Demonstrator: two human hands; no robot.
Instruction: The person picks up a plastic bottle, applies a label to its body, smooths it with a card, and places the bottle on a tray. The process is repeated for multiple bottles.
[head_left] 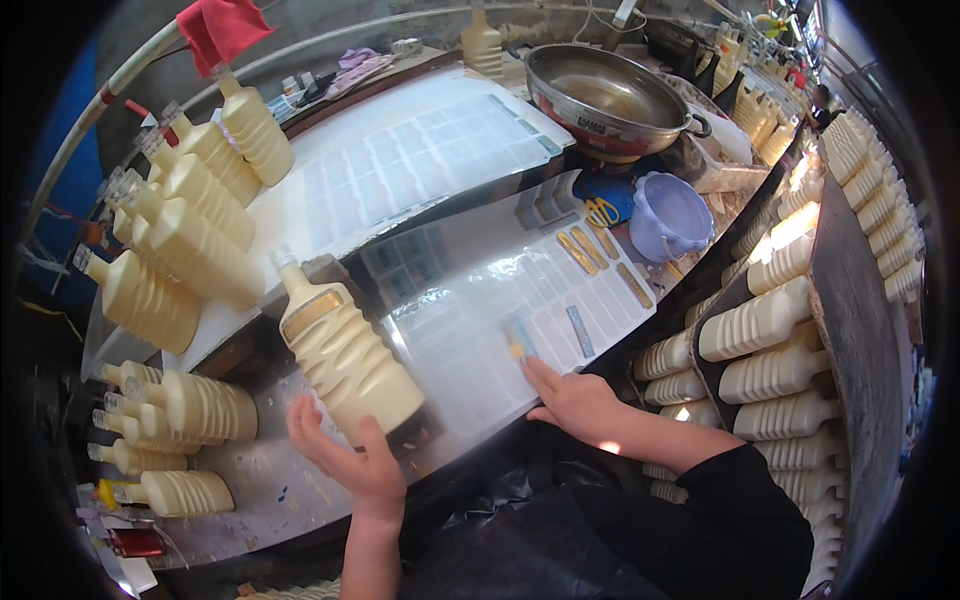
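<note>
Just left of the glossy sheet (470, 335), the cream bottle (350, 350) lies neck away, my left hand (355, 465) spread loose by its base, contact unclear. Over the sheet, my right hand (580, 402) meets a small strip (516, 340); can't tell if pinched. Bottle probably light, stiff, slick: hold ribbed sides. Strip likely flimsy: take edges.

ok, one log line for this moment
left hand: open, by cream bottle base, contact unclear | right hand: at label sheet, grip unclear | nearby: lilac bucket, metal pan
</note>
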